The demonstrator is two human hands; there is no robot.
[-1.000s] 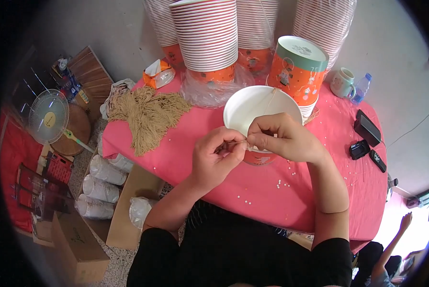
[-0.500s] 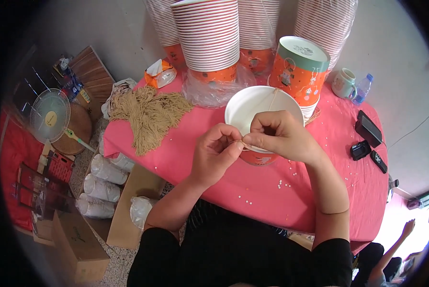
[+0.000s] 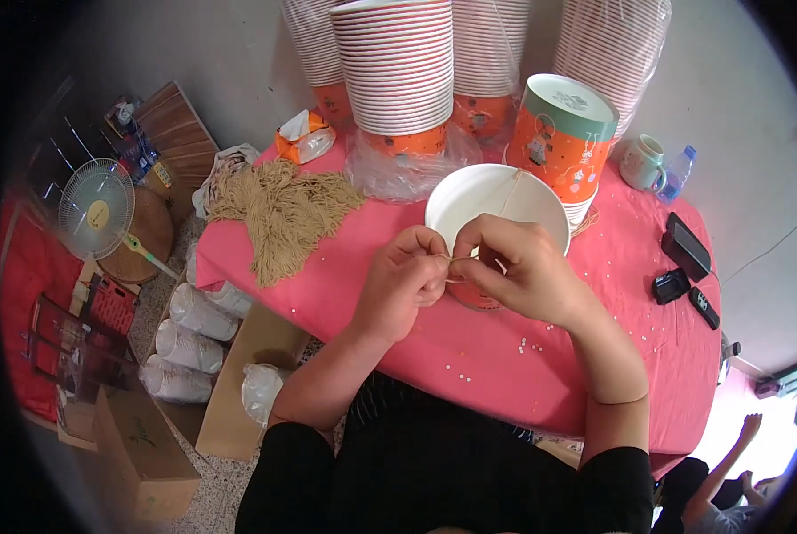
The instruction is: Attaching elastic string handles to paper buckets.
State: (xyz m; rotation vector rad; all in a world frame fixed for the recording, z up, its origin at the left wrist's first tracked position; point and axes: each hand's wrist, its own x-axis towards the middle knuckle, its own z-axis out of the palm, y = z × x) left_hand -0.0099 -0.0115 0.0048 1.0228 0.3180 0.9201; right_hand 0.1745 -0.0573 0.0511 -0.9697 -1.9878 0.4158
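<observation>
We pinched a thin tan string (image 3: 449, 259) between left hand (image 3: 403, 283) and right hand (image 3: 516, 267), fingertips pressed together, at the white paper bowl (image 3: 496, 198) mid-frame; an orange lidded bucket (image 3: 560, 133) stood just behind.

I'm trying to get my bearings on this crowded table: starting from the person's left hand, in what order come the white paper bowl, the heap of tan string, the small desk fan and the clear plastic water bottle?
1. White paper bowl, just right of the left hand.
2. Heap of tan string, up-left on the pink tablecloth.
3. Clear plastic water bottle, far right by the wall, and small desk fan, far left off the table: too close to call.
</observation>
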